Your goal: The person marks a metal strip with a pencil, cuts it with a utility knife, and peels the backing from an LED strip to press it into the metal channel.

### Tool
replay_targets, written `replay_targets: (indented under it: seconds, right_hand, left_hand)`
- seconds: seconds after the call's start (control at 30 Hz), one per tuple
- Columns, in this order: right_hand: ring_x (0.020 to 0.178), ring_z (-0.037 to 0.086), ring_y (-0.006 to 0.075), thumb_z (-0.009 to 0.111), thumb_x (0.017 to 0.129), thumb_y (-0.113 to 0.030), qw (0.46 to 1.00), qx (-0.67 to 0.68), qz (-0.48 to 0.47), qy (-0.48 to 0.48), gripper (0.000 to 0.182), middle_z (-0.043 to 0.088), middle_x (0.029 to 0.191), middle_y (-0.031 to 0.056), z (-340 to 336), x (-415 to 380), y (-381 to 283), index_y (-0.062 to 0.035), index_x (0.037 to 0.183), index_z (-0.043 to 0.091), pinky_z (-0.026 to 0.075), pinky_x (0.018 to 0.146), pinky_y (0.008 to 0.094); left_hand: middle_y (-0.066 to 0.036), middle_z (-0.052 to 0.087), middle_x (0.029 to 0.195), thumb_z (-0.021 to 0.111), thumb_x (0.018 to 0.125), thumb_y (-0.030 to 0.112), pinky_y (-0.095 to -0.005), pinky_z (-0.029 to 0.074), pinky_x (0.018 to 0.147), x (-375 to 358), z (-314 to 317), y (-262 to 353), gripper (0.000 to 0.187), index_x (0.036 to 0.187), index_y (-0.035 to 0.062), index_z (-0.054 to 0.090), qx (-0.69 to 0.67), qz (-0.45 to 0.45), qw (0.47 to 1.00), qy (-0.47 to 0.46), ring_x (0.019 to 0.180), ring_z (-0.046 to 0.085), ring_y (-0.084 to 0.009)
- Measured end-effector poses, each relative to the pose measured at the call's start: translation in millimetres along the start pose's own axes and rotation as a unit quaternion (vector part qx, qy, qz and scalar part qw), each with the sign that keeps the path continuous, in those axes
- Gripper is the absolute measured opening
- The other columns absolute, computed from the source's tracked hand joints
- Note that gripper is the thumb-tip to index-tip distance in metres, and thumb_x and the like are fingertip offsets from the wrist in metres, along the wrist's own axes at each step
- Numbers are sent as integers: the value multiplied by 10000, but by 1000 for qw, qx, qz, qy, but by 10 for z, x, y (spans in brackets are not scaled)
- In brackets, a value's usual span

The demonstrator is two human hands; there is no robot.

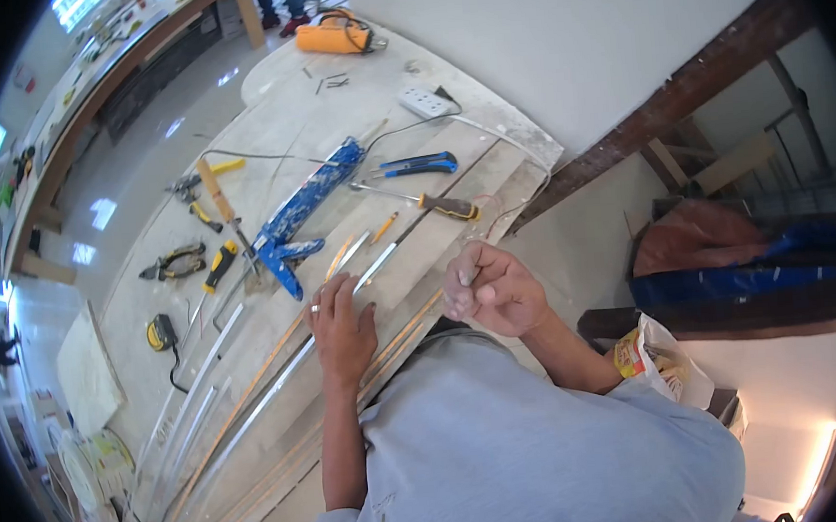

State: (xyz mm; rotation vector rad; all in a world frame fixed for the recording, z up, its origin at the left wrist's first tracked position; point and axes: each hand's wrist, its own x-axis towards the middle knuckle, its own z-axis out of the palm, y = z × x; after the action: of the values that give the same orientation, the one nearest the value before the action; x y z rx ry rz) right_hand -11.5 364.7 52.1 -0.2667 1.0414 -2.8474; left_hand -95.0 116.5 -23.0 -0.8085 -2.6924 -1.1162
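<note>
My left hand (342, 329), with a ring on one finger, lies across long thin metal strips (285, 375) on the worktable (358, 100). Its fingers are stretched out and its thumb is apart. Raised over the table's near edge, my right hand (498, 289) has its fingers curled in a pinch; I cannot make out whether anything small is between them. Pale dust covers its fingertips. Just beyond my hands are a short orange pencil (385, 227), a screwdriver (448, 206) and a blue utility knife (416, 165). A paint-spattered blue caulking gun (308, 206) lies past my left hand.
Pliers (174, 263), a yellow-handled screwdriver (220, 267) and a tape measure (160, 332) lie at left. A power strip (426, 102) and an orange power tool (335, 38) sit farther back. Behind my right arm is an open bag (666, 365). A person's legs (282, 1) show at top.
</note>
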Motion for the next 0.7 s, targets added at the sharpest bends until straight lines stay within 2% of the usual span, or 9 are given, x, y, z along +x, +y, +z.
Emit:
replay_targets:
  seconds: [0.23, 0.37, 0.43, 0.47, 0.5, 0.57, 0.6, 0.63, 0.7]
  right_hand:
    - [819, 564, 214, 636, 1058, -251, 995, 66, -42, -64, 219, 601, 889, 101, 205, -5, -137, -54, 994, 564, 487, 789, 385]
    - [690, 552, 171, 583, 1120, -275, 998, -55, -11, 8, 305, 605, 797, 80, -7, -42, -26, -57, 907, 579, 470, 678, 338]
    - [740, 601, 155, 571, 1136, -295, 956, -241, 82, 144, 312, 658, 857, 69, -100, -1, 74, -29, 990, 644, 481, 667, 331]
    - [791, 641, 161, 639, 1098, -269, 934, -315, 87, 142, 265, 697, 918, 74, -141, 69, 147, -11, 1122, 697, 508, 685, 331]
    - [791, 641, 161, 639, 1098, -269, 937, -310, 93, 136, 265, 697, 918, 74, -162, 146, 228, -11, 1122, 697, 508, 685, 331]
    - [787, 644, 216, 715, 1019, -195, 763, -636, 20, 113, 261, 689, 916, 101, -168, 307, 370, -32, 1224, 710, 536, 723, 345]
    - [894, 655, 294, 764, 906, -121, 732, -674, 11, 101, 305, 682, 1005, 126, -164, 386, 409, -46, 1197, 714, 547, 782, 366]
    - [894, 655, 294, 764, 906, -121, 734, -672, 12, 96, 305, 682, 1005, 126, -195, 473, 458, -46, 1197, 714, 547, 782, 366]
    - [1039, 636, 348, 762, 845, -77, 620, -768, -157, -5, 323, 665, 1125, 125, -308, 603, 554, -56, 1165, 717, 540, 876, 429]
  left_hand:
    - [-115, 650, 1345, 845, 762, 42, -496, 406, 1088, 1, -85, -25, 565, 1296, 112, 674, 31, 6, 999, 19, 1290, 582, -351]
    - [-125, 637, 1262, 855, 777, 83, -510, 426, 1047, -184, -190, -89, 538, 1285, 104, 676, 66, -42, 997, 17, 1214, 581, -360]
    - [-134, 623, 1178, 858, 777, 80, -487, 469, 966, -240, -181, -138, 495, 1246, 86, 700, 83, -52, 995, 20, 1126, 589, -361]
    - [-131, 623, 1123, 833, 800, 58, -475, 482, 916, -248, -158, -169, 409, 1190, 71, 714, 78, -42, 995, 42, 1062, 597, -350]
    - [-131, 623, 1123, 833, 800, 58, -475, 482, 916, -252, -140, -215, 409, 1190, 71, 714, 85, -50, 994, 43, 1062, 597, -350]
    - [-120, 658, 1085, 803, 814, 28, -465, 488, 897, -242, -123, -284, 334, 1135, 72, 721, 76, -38, 996, 37, 1037, 609, -351]
    - [-120, 658, 1085, 803, 814, 28, -465, 488, 897, -234, -127, -304, 334, 1135, 72, 721, 80, -43, 995, 39, 1037, 609, -351]
    - [-111, 665, 1071, 791, 828, 27, -473, 487, 906, -225, -135, -315, 291, 1105, 73, 717, 77, -48, 996, 19, 1042, 616, -346]
    - [-103, 671, 1056, 779, 841, 26, -480, 486, 915, -209, -153, -308, 248, 1075, 74, 713, 74, -57, 996, 2, 1047, 624, -342]
